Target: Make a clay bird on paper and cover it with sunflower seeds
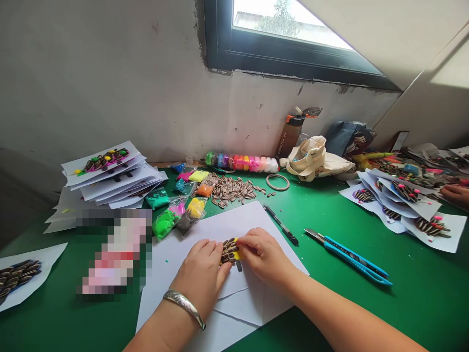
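Note:
White paper (240,221) lies in front of me, bearing a patch of yellow clay (237,255) covered mostly by rows of striped sunflower seeds (227,252). My left hand (198,269), with a silver bangle at the wrist, rests flat along the left side of the seeds, its thumb and fingers apart around them. At the clay's right edge, my right hand (266,256) has thumb and forefinger pinched together; whatever is between the fingertips is hidden. A small dark piece (239,266) sits on the paper just below the clay.
Behind the paper are a heap of sunflower seeds (234,188) and several clay bags (164,222). A pen (281,225) and blue utility knife (351,256) lie right. Paper stacks (106,178) stand left. A bottle (291,134) stands by the wall; another person's hand (456,194) shows far right.

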`<move>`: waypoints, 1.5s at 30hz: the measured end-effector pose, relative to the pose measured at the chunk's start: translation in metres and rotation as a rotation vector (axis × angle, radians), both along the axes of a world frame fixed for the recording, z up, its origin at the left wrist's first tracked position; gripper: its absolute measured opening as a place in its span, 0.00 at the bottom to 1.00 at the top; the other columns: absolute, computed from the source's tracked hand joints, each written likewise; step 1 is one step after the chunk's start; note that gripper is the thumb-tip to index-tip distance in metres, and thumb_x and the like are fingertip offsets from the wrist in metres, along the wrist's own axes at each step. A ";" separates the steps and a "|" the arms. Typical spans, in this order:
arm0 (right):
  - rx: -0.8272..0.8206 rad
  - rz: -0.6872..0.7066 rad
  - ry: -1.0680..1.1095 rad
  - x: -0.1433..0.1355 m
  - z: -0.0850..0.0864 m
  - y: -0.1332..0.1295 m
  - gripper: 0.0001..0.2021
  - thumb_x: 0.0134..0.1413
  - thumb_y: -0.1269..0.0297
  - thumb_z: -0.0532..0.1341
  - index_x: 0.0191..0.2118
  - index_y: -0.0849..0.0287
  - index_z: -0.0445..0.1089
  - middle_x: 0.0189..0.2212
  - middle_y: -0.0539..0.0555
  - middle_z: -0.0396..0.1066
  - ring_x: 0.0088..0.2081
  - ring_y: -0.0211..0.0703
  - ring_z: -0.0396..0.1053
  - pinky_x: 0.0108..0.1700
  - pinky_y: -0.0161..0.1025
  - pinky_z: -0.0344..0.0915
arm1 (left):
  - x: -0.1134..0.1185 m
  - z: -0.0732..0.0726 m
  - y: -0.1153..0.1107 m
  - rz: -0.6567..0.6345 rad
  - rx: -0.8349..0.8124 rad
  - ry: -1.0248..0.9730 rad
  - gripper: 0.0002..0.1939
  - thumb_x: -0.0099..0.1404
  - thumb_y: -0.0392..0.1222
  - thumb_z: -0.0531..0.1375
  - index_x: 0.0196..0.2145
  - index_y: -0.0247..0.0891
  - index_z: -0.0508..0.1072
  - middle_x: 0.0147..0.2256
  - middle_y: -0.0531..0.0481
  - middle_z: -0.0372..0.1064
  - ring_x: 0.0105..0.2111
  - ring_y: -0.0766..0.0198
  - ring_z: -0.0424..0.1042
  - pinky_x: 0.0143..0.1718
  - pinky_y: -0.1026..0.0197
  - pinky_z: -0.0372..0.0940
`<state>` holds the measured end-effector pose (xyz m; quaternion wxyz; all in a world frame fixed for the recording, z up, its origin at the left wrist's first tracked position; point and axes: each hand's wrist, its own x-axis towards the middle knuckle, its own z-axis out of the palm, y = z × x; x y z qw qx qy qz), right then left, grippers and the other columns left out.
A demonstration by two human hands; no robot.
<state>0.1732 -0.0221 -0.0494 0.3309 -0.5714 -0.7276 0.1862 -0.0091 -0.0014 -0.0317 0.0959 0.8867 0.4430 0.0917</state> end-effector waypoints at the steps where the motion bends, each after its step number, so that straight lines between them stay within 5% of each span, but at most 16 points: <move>1: 0.003 0.001 0.006 0.000 0.000 0.000 0.10 0.57 0.75 0.58 0.29 0.57 0.73 0.27 0.51 0.68 0.33 0.40 0.63 0.37 0.37 0.59 | 0.000 0.000 0.000 0.000 0.003 -0.005 0.16 0.63 0.39 0.59 0.48 0.32 0.73 0.45 0.39 0.74 0.50 0.46 0.69 0.54 0.44 0.64; 9: 0.031 -0.037 0.011 0.015 0.002 0.010 0.11 0.56 0.75 0.58 0.36 0.56 0.76 0.30 0.52 0.71 0.34 0.40 0.67 0.37 0.36 0.63 | 0.000 0.003 0.000 0.006 -0.017 -0.010 0.15 0.63 0.39 0.58 0.47 0.31 0.74 0.44 0.39 0.74 0.49 0.47 0.69 0.53 0.45 0.64; 16: 0.048 -0.150 -0.404 0.044 0.013 0.077 0.13 0.56 0.77 0.55 0.36 0.57 0.76 0.33 0.54 0.73 0.37 0.41 0.68 0.39 0.34 0.61 | -0.002 0.006 0.000 0.013 -0.059 -0.060 0.16 0.64 0.39 0.57 0.48 0.32 0.72 0.45 0.39 0.73 0.49 0.48 0.68 0.52 0.46 0.63; 22: -0.005 -0.284 -0.571 0.031 0.006 0.111 0.12 0.59 0.66 0.55 0.29 0.61 0.74 0.30 0.60 0.72 0.37 0.48 0.67 0.38 0.40 0.58 | -0.004 0.016 0.003 0.019 -0.145 -0.057 0.13 0.66 0.39 0.55 0.46 0.35 0.72 0.42 0.42 0.73 0.45 0.51 0.70 0.49 0.48 0.64; 29: -0.042 -0.260 -0.637 0.021 -0.001 0.115 0.10 0.59 0.73 0.53 0.35 0.61 0.72 0.35 0.61 0.70 0.38 0.48 0.65 0.38 0.39 0.57 | -0.009 0.021 0.008 0.062 -0.149 -0.046 0.11 0.68 0.41 0.53 0.41 0.37 0.74 0.41 0.43 0.74 0.43 0.52 0.71 0.45 0.51 0.66; 35: -0.002 -0.190 -0.612 0.020 0.010 0.107 0.09 0.56 0.78 0.53 0.35 0.62 0.69 0.34 0.62 0.70 0.37 0.48 0.64 0.38 0.40 0.56 | -0.010 0.024 0.010 0.071 -0.140 -0.002 0.13 0.68 0.42 0.52 0.43 0.37 0.75 0.45 0.43 0.75 0.47 0.52 0.71 0.48 0.52 0.65; 40: 0.059 -0.172 -0.513 0.029 0.029 0.063 0.10 0.62 0.75 0.49 0.37 0.60 0.67 0.32 0.56 0.70 0.34 0.42 0.63 0.37 0.37 0.57 | -0.012 0.027 0.011 0.079 -0.176 0.021 0.14 0.69 0.42 0.51 0.43 0.38 0.75 0.44 0.44 0.74 0.47 0.52 0.71 0.48 0.52 0.65; 45: -0.084 0.024 0.046 0.025 0.023 -0.001 0.07 0.60 0.72 0.54 0.36 0.56 0.68 0.28 0.48 0.69 0.30 0.36 0.64 0.33 0.31 0.60 | -0.010 0.028 0.010 0.075 -0.200 0.047 0.14 0.68 0.42 0.53 0.46 0.36 0.74 0.45 0.43 0.74 0.48 0.51 0.69 0.51 0.51 0.63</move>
